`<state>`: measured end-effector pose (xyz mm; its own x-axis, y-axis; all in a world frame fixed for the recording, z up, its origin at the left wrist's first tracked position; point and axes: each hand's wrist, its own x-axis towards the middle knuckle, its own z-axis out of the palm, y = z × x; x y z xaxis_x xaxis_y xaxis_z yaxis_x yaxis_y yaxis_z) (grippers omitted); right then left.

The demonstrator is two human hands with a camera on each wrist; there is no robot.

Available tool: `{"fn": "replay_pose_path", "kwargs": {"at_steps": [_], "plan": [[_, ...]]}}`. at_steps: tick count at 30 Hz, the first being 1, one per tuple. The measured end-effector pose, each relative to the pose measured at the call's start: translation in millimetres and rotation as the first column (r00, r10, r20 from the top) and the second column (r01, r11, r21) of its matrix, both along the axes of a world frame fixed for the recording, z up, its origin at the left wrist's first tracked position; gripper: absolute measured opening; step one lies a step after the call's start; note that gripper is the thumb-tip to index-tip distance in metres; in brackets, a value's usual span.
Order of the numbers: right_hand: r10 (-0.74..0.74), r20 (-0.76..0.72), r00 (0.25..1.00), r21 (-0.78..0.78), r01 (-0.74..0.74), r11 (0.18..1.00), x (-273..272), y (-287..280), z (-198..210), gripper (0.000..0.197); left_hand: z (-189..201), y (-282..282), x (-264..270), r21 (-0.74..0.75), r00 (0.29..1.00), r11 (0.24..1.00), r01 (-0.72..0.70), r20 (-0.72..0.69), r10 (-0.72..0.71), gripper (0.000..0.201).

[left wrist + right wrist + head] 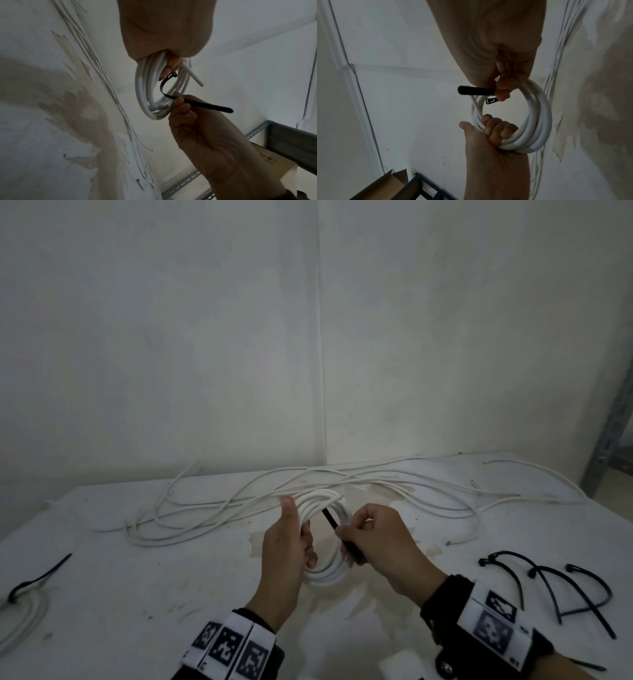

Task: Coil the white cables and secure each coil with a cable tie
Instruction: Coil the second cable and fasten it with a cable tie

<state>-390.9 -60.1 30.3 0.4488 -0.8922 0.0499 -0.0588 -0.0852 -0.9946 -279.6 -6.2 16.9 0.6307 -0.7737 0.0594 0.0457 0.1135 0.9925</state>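
The white cable coil (pixel 325 529) sits in our left hand (pixel 287 546), fingers (pixel 496 129) curled tight round its bundled loops, thumb up, the ring held upright just above the table (pixel 171 577). Our right hand (pixel 380 542) pinches a black cable tie (pixel 342 537) between thumb and fingertips (pixel 180 102) — the strap bends through the coil's opening, its head (a small square buckle) free inside the ring. Behind the hands, loose white cables (pixel 376 484) sprawl across the table's far side. Spare black ties (pixel 555 587) lie to the right; a tied coil (pixel 24 607) rests at the left edge.
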Motion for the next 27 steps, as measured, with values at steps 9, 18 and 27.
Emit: {"fn": "replay_pose_path", "kwargs": {"at_steps": [9,18,27], "plan": [[0.088,0.067,0.994,-0.143,-0.078,0.987,4,12,6,0.03,-3,3,-3,0.033,0.998,0.999,0.041,-0.043,-0.039,0.048],[0.289,-0.009,0.957,-0.205,-0.285,0.936,-9,13,6,0.019,7,6,1,-0.039,0.993,0.997,0.074,-0.087,-0.077,0.037],[0.327,0.055,0.943,-0.444,-0.271,0.854,-10,18,9,0.01,4,8,6,-0.102,0.99,0.989,0.107,-0.081,-0.116,0.051]]}}
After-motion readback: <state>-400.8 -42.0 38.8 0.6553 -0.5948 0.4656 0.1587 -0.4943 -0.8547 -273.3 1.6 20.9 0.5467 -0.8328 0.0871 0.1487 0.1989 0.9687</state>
